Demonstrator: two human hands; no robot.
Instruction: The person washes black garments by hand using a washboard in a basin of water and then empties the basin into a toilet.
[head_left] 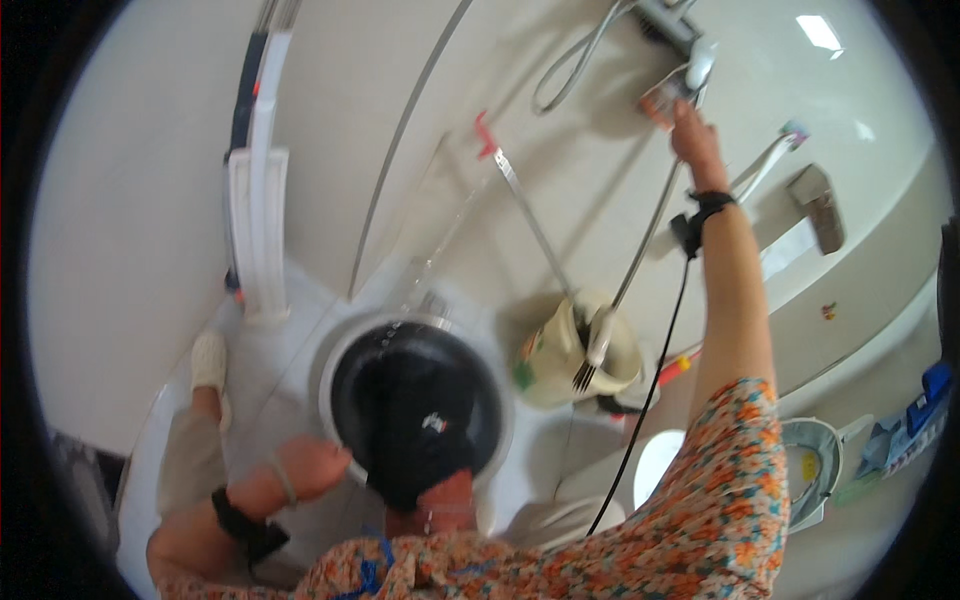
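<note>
High on the wall at the far right, my right hand (pixel 697 150) reaches up to a wall-mounted tap. Its fingers close at the lower end of the pale tap lever (pixel 702 65), beside a small clear-and-orange box (pixel 660 100). My left hand (pixel 312 468) hovers at the near-left rim of a large round basin (pixel 327 400), its fingers mostly hidden beneath it. Dark cloth (pixel 400 440) with a small white mark lies inside the dark basin. A thin stream of water (pixel 425 265) falls toward it. A reddish-brown shape at the basin's near edge is unclear.
Right of the basin stands a cream bucket (pixel 545 360); a red-tipped pole (pixel 530 215) and a metal rod (pixel 650 230) lean there. A white brush (pixel 765 165) hangs on the wall. Another bucket (pixel 825 490) stands lower right; a white panel (pixel 262 235) stands left.
</note>
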